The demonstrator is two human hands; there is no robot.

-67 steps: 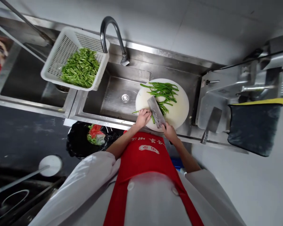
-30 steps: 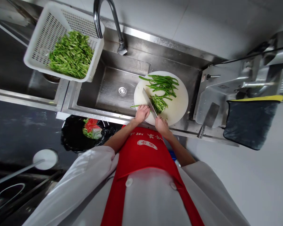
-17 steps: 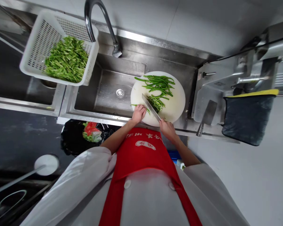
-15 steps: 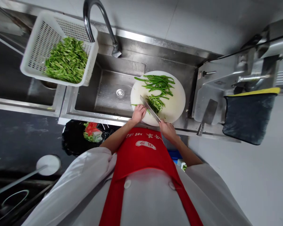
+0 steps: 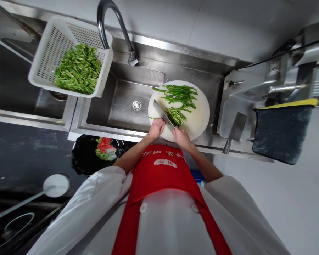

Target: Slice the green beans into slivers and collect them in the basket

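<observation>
On the red apron [image 5: 159, 184] we see a row of white characters along the top edge and a white oval logo below it, both too small and upside down for us to read; we find no other writing. The left hand [image 5: 156, 128] lies at the near left edge of the round white board [image 5: 200, 117], fingers curled down onto the ends of a few beans, forearm bare below a rolled white sleeve. The right hand [image 5: 180, 136] is just beside it, closed around the handle of a cleaver [image 5: 163, 115], the handle itself hidden in the fist. The blade runs up and to the left across the board, tilted, its edge against the bunch of beans [image 5: 179, 97], which lie in the middle and far part of the board. The board rests over the right side of the sink [image 5: 124, 106]. A white basket [image 5: 46, 53] of cut greens sits well apart to the left, by the tap [image 5: 114, 21].
</observation>
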